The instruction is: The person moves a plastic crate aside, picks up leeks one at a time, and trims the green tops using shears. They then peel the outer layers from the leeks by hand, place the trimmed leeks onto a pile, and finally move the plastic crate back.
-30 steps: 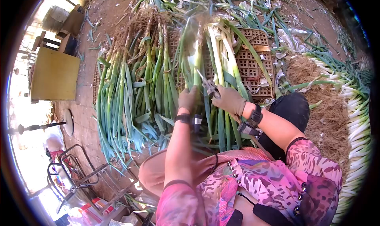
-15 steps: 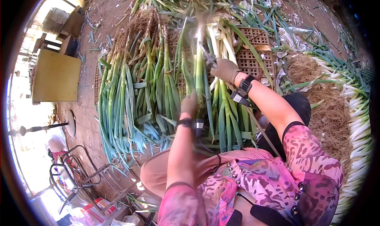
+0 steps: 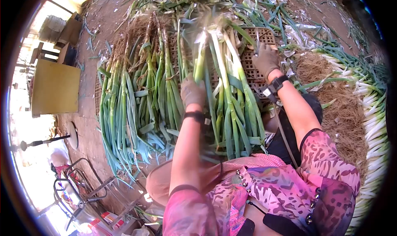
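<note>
We judge trimming is underway: our gloved left hand (image 3: 192,92) clenches a long green-and-white leek stalk (image 3: 200,58) at twelve o'clock. Our gloved right hand (image 3: 266,59), at two o'clock over the brown lattice crate (image 3: 253,70), grips a thin metal blade (image 3: 257,39). Next, the blade must reach the roots.

I've only the one view to work from — a wide-angle camera on the person's head, facing forward and steeply down past the lap (image 3: 159,182), close above the left hand (image 3: 192,92) and right hand (image 3: 266,59), with the leeks (image 3: 144,91) on the ground (image 3: 89,126) just beyond them.
</note>
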`<state>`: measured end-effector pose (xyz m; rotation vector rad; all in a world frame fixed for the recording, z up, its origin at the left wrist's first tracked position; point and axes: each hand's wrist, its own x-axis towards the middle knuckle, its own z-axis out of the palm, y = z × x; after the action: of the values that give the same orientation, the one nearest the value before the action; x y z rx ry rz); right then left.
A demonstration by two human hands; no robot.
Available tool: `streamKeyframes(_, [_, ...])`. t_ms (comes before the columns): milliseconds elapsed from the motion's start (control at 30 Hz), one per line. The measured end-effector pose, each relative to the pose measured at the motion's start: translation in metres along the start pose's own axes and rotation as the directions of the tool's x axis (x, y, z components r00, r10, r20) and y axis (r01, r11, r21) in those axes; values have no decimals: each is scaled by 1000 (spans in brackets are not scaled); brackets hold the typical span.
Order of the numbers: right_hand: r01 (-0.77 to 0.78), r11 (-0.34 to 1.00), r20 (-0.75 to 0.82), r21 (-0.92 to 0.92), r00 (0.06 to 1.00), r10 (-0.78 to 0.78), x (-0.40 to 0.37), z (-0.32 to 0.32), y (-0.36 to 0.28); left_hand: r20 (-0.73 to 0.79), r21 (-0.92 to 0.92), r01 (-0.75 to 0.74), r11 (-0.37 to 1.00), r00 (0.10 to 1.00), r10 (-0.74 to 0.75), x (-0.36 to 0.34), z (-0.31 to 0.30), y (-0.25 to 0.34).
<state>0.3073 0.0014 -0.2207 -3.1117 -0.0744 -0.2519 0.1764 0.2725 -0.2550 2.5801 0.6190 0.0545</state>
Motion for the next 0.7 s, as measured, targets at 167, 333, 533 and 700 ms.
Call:
streamKeyframes(167, [-121, 893, 511, 433, 850, -132, -25, 50, -19, 290, 203, 152, 967, 934, -208, 25, 4, 24])
streamKeyframes(333, [-411, 481, 592, 774, 740, -319, -44, 66, -34, 85, 22, 243, 970, 966, -244, 36, -16, -7])
streamKeyframes(533, [-317, 506, 515, 802, 796, -318, -28, -1, -39, -390, -46, 97, 994, 915, -107, 43, -88, -53])
streamKeyframes(700, [-178, 853, 476, 491, 875, -92, -12, -11, -32, 390, -660, 374, 652, 912, -129, 39, -80, -4])
